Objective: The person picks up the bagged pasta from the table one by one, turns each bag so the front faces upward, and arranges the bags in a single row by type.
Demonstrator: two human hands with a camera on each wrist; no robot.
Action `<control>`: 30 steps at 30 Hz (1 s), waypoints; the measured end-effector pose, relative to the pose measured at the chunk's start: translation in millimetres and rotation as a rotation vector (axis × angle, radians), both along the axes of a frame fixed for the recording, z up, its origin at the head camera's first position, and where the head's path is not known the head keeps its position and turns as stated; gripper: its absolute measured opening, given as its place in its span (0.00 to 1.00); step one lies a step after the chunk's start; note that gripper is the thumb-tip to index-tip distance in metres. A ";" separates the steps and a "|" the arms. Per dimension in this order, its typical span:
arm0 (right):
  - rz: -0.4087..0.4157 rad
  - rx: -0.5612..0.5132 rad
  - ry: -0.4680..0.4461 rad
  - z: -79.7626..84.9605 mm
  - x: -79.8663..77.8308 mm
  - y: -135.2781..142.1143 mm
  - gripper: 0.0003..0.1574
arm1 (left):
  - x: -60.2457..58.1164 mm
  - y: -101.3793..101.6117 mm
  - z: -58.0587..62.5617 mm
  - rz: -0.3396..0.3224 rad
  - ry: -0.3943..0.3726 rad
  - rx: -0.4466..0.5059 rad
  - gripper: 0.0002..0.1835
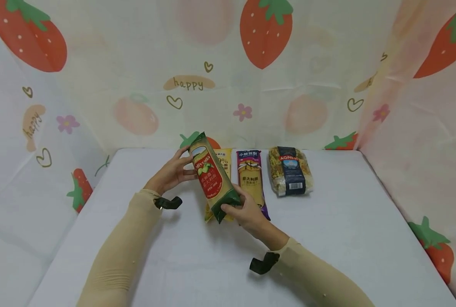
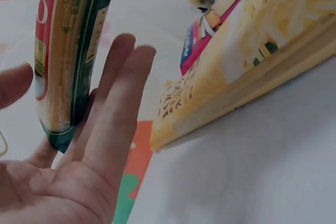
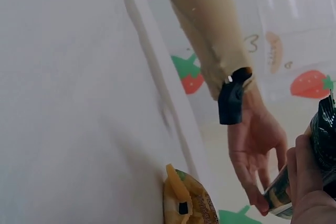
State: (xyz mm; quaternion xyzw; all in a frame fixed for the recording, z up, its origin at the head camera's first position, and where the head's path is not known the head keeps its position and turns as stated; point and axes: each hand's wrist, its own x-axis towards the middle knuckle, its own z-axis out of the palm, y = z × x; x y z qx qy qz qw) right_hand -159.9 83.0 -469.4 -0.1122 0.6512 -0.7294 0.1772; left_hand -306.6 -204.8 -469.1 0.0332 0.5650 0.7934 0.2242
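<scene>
A green and gold spaghetti packet (image 1: 212,177), with a red label, is held tilted above the table. My left hand (image 1: 172,172) holds its upper end at the left edge, thumb on one face and fingers behind. At the lower right corner, my right hand (image 1: 248,213) grips the green end with the thumb in front. In the left wrist view the packet's narrow side (image 2: 68,51) faces the camera. Behind it, a yellow pasta packet (image 1: 224,160) lies on the table, partly covered from the head view. A purple pasta packet (image 1: 251,177) lies just right of that.
Farther right sits a clear bag of pasta (image 1: 290,170) with a dark blue label band. All the lying packets rest on a white-covered table (image 1: 197,273). Strawberry-print cloth (image 1: 220,111) encloses the back and both sides. Each wrist wears a black strap mount (image 1: 264,263).
</scene>
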 end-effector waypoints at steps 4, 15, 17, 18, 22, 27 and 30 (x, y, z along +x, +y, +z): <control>0.018 -0.049 -0.029 -0.1 -0.9 -2.0 0.53 | 2.1 -1.7 -0.9 -0.022 0.002 0.005 0.41; 0.048 0.116 0.056 2.9 -2.5 -5.1 0.54 | 7.9 -0.1 -0.5 0.006 0.050 -0.016 0.45; 0.047 0.176 0.096 2.9 -2.4 -5.1 0.55 | 8.2 -0.6 -0.8 0.033 0.053 -0.027 0.45; 0.042 0.206 0.117 3.2 -2.0 -4.9 0.55 | 8.2 -0.8 -1.0 0.045 0.057 -0.034 0.45; 0.009 0.270 0.186 1.9 -0.6 -3.5 0.54 | 8.3 -1.7 -0.7 0.090 0.096 -0.086 0.46; -0.024 0.299 0.212 -0.7 0.9 -2.6 0.57 | 10.3 -1.3 2.5 0.116 0.144 -0.188 0.48; -0.001 0.276 0.225 -4.2 1.0 -3.9 0.57 | 11.9 -0.7 3.3 0.136 0.151 -0.215 0.49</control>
